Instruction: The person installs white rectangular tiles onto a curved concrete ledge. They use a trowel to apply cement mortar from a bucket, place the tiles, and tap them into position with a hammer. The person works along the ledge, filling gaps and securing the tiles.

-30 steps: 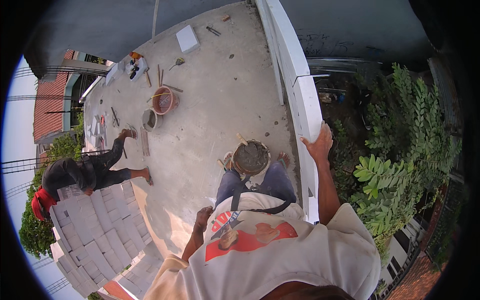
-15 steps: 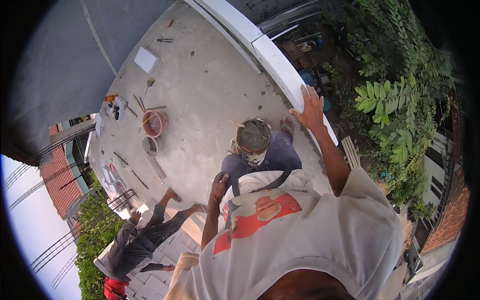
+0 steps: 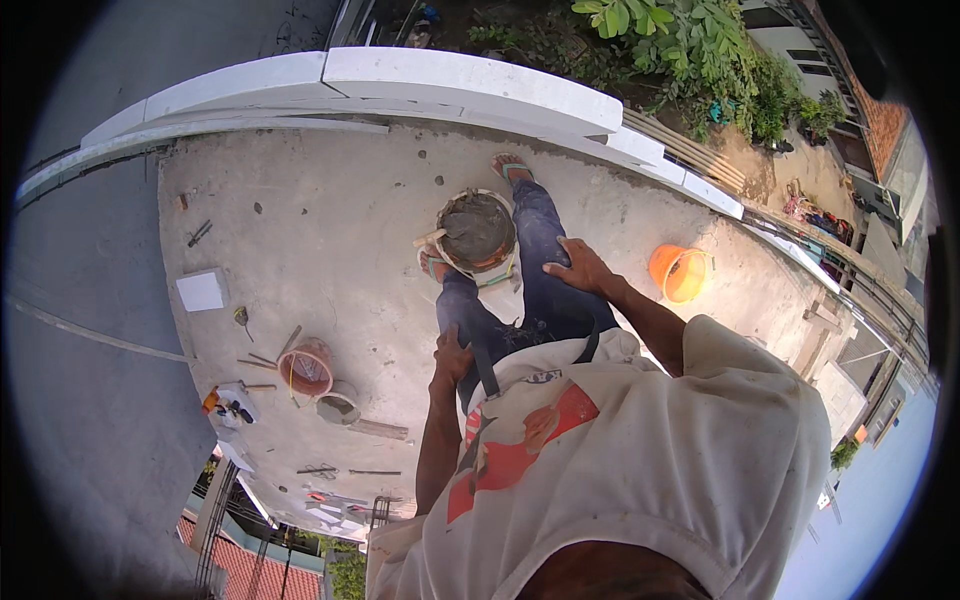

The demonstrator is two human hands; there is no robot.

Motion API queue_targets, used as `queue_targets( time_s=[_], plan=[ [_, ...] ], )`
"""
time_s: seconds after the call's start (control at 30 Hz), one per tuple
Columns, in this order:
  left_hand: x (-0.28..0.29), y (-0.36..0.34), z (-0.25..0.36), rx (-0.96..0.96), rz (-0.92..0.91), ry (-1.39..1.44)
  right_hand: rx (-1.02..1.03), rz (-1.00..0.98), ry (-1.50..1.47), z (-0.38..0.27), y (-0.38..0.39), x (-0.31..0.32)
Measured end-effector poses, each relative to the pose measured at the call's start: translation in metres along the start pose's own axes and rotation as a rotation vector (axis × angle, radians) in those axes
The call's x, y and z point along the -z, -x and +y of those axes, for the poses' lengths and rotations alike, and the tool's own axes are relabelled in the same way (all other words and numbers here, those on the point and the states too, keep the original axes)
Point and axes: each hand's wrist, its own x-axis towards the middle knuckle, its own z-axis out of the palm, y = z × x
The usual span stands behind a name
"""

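Two bare hands are resting on the person's own legs, which are clad in dark blue trousers (image 3: 530, 290). The left hand (image 3: 452, 358) is lying on the left thigh with its fingers curled loosely over the cloth; its grip is pinching nothing. The right hand (image 3: 580, 268) is lying flat on the right thigh, grip spread, fingers pointing left toward the bucket.

That bucket (image 3: 477, 233), full of grey mortar, is standing on the concrete floor (image 3: 330, 230) between the person's feet, just beyond both hands and touching neither. A sandalled foot (image 3: 512, 168) is showing just far of it, near the white wall blocks (image 3: 450, 85) that are running along the far edge of the floor.

An orange bucket (image 3: 680, 272) is sitting to the right, well apart from the right hand. To the left, a reddish bowl (image 3: 306, 367) and a smaller grey pail (image 3: 338, 407) are standing close together, with sticks and small tools scattered around them. A white square slab (image 3: 201, 291) is lying farther left. Green bushes (image 3: 690, 40) are growing beyond the wall.
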Motion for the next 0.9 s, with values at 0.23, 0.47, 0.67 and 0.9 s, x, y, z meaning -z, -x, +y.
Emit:
queue_targets(
  time_s=[0.23, 0.47, 0.67, 0.9],
  plan=[
    [0.003, -0.031, -0.015, 0.074, -0.066, -0.348, -0.350, 0.194, -0.321, 0.059, 0.056, -0.107],
    [0.008, -0.102, -0.005, 0.140, 0.059, -0.803, -0.876, 0.290, -1.155, 0.180, -0.027, -0.293],
    [0.013, -0.173, 0.020, 0.093, 0.123, -0.980, -0.909, 0.461, -0.962, 0.257, -0.137, -0.526],
    [0.019, -0.219, 0.038, -0.031, 0.137, -1.149, -1.364, 0.434, -1.212, 0.266, -0.261, -0.649]
  ],
)
